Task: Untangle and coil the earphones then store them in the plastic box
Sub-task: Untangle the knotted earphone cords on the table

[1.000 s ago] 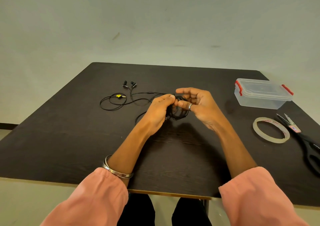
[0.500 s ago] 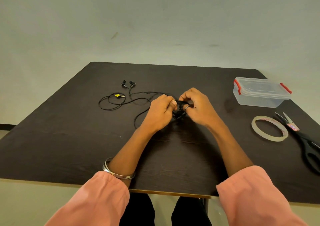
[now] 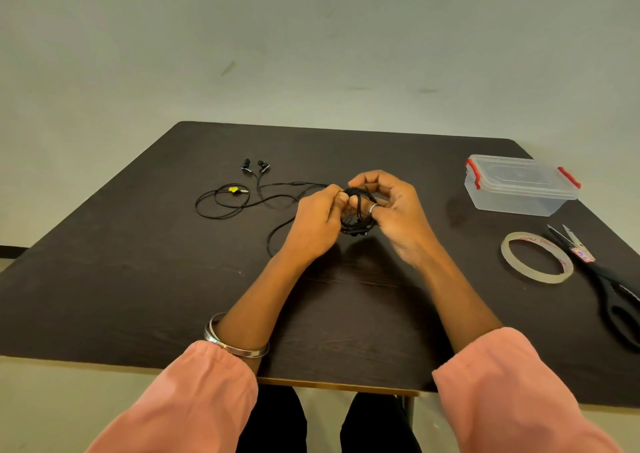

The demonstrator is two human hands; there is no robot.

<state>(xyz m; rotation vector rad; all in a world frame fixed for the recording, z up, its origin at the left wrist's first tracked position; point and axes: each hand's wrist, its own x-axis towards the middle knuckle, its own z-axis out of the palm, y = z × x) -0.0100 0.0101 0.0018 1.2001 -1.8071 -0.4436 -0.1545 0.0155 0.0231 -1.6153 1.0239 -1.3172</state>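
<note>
Near the middle of the counter (image 3: 138,279), both hands meet over a black coil (image 3: 358,215) of earphone cord. The right hand (image 3: 394,210) holds the coil looped on its fingers. The left hand (image 3: 317,224) pinches the cord right beside it. The loose cord (image 3: 277,203) runs away to the left, long and flat, so the left hand is nearer to it. Its yellow plug (image 3: 235,190) and two buds (image 3: 256,166) lie toward the far left. The box (image 3: 519,185) sits shut at the far right corner. The tape (image 3: 536,256) has red writing, too small to read.

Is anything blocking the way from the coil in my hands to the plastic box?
The table stretch between the coiled earphones and the plastic box is bare, but its red-clipped lid is on.
</note>
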